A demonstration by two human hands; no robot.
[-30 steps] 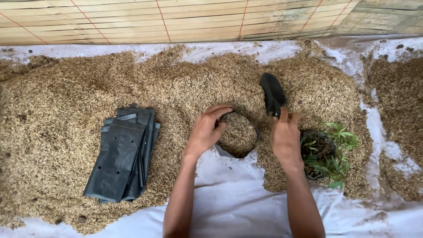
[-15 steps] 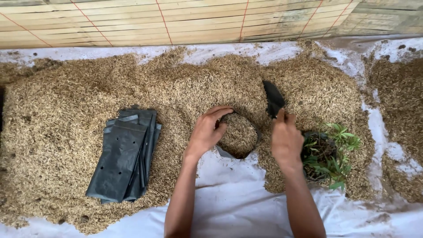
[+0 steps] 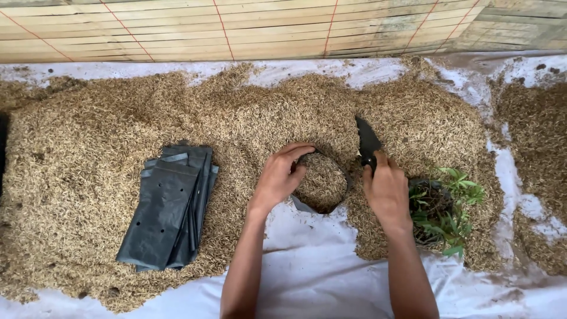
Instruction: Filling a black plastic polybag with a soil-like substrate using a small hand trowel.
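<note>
Rice husks (image 3: 118, 118) are lying heaped over white sheeting (image 3: 313, 277). I am gripping the rim of a husk-filled black bag (image 3: 322, 183) with my left hand (image 3: 277, 177), while my right hand (image 3: 387, 189) is clutching a black scoop (image 3: 367, 140) beside a potted seedling (image 3: 443, 207).

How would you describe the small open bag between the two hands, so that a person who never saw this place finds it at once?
Start from the wide heap of pale brown husks spread on the white sheet. At its near edge, the left hand and right hand flank a small round black plastic bag. Unlike the flat stack of dark grey bags to the left, it stands open and full of husks.
</note>
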